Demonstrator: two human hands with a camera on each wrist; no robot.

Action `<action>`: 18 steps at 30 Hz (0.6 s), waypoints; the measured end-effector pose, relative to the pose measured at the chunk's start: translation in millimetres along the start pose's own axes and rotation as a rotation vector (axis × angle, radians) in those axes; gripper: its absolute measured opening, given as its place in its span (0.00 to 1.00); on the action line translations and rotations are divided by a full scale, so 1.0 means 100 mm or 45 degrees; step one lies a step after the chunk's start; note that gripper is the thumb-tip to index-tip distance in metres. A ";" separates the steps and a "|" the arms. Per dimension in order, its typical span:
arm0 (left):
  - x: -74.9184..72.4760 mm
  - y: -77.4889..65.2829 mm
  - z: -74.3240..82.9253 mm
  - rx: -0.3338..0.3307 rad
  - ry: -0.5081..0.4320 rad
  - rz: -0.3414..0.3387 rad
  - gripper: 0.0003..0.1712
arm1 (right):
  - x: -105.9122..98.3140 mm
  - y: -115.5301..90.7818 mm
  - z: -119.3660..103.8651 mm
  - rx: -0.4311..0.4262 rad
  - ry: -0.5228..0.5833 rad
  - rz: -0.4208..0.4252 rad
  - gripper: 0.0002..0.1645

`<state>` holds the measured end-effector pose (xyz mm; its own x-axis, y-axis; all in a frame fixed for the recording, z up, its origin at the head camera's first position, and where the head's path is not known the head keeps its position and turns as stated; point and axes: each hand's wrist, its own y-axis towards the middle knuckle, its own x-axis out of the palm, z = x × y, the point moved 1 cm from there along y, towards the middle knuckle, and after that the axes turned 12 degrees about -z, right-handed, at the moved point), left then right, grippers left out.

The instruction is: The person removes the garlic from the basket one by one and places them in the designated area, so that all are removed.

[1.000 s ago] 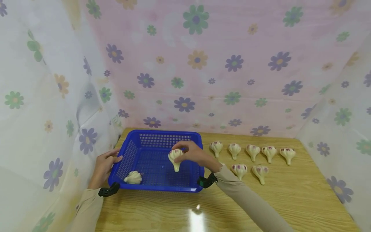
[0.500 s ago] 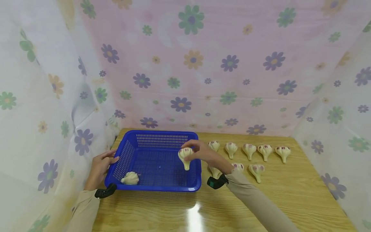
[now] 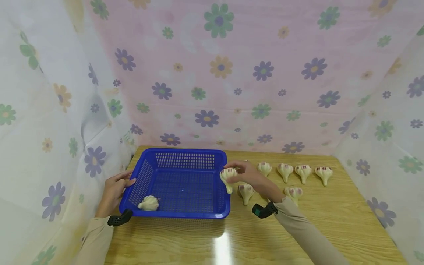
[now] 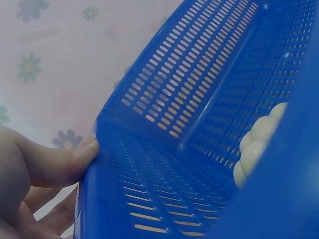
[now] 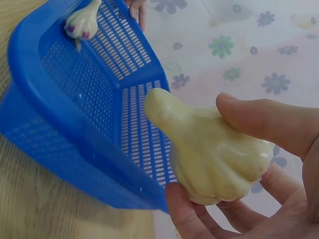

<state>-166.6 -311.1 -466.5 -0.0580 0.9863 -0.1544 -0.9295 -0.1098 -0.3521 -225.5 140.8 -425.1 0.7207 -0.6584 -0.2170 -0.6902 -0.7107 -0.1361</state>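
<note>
My left hand (image 3: 113,192) grips the left rim of a blue plastic basket (image 3: 179,214), thumb over the edge and fingers outside, as the left wrist view shows. In my right hand (image 3: 249,176) a garlic bulb (image 5: 214,154) is pinched between thumb and fingers, its stem hanging down in the head view. That bulb overlaps the basket's right rim in the head view. Another garlic bulb (image 3: 149,203) lies inside the basket at the front left corner. Just right of the basket, a further bulb (image 3: 246,193) sits on the table below my right hand.
Several more garlic bulbs stand in two rows on the wooden table (image 3: 331,221), among them one at the far right (image 3: 323,175). My right hand and forearm partly cover some of them. Flowered cloth (image 3: 185,92) encloses the table at the back and sides.
My right hand has carried the garlic bulb rightward, from above the basket's inside to its right rim. The left hand still holds the left rim; the view has shifted slightly.
</note>
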 end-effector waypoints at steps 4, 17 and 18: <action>0.01 0.00 0.01 -0.001 0.008 -0.006 0.33 | -0.09 -0.11 0.04 0.022 -0.037 0.053 0.29; 0.02 -0.01 0.02 0.005 0.004 -0.016 0.34 | -0.41 -0.51 0.18 0.091 -0.033 0.122 0.33; 0.01 -0.01 0.02 0.002 0.010 -0.014 0.34 | -0.43 -0.53 0.19 0.096 -0.035 0.125 0.33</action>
<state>-166.3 -309.5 -464.5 -0.0449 0.9864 -0.1578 -0.9306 -0.0987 -0.3525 -221.2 211.7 -426.8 0.6480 -0.7163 -0.2590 -0.7611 -0.6216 -0.1851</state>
